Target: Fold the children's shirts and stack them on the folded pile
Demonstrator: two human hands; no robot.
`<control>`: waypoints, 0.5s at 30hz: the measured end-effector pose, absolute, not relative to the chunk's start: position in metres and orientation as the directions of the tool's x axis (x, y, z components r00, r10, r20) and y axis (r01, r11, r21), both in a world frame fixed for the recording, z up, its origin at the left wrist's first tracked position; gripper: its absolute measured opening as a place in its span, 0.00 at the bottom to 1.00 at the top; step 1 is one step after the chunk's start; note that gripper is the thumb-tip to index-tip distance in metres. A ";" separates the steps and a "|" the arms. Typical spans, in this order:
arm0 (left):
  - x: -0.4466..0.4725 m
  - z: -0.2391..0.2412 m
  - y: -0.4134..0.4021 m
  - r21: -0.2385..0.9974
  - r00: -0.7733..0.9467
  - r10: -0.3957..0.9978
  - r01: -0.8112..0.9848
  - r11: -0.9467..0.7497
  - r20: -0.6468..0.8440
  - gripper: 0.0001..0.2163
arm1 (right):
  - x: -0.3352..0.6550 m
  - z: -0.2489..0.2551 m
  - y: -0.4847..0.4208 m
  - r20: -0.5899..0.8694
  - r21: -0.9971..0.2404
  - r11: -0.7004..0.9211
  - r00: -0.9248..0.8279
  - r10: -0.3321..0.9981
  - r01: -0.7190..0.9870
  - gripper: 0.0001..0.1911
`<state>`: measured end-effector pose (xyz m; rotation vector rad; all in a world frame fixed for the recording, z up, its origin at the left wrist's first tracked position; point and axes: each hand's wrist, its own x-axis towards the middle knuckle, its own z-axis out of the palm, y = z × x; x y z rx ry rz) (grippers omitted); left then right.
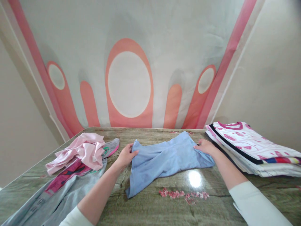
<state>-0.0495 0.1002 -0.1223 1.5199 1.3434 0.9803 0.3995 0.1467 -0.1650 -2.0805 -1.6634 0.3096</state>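
Observation:
A small light blue garment (162, 158) lies spread sideways on the wood-patterned table, with creases across its middle. Whether it is a top or shorts I cannot make out. My left hand (127, 155) grips its left edge between thumb and fingers, near the upper corner. On the other side, my right hand (205, 147) is closed on the garment's right part, thumb and fingers together at the fabric. The garment's lower left corner points toward me, and its upper right part reaches close to the table's far edge.
Left on the table (141, 210) is a loose heap: a pink garment (82, 150) over grey clothing (72, 191) with a dark pink print. At right stands a stack of folded clothes (254, 144), a white and pink top uppermost. A wall (162, 37) rises behind.

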 end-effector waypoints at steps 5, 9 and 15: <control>-0.071 -0.130 0.118 0.810 -0.146 0.957 0.573 -0.126 0.252 0.18 | 0.389 -0.158 0.142 -0.129 -0.472 -0.176 0.129 0.983 0.864 0.17; -0.071 -0.131 0.117 0.532 -0.111 0.859 0.822 -0.204 0.501 0.24 | 0.373 -0.147 0.137 -0.248 -0.467 -0.158 0.043 0.968 0.870 0.16; -0.007 -0.107 0.061 0.432 0.497 0.814 0.691 -0.580 0.300 0.11 | 0.352 -0.130 0.126 -0.252 -0.443 -0.071 -0.048 0.967 0.894 0.14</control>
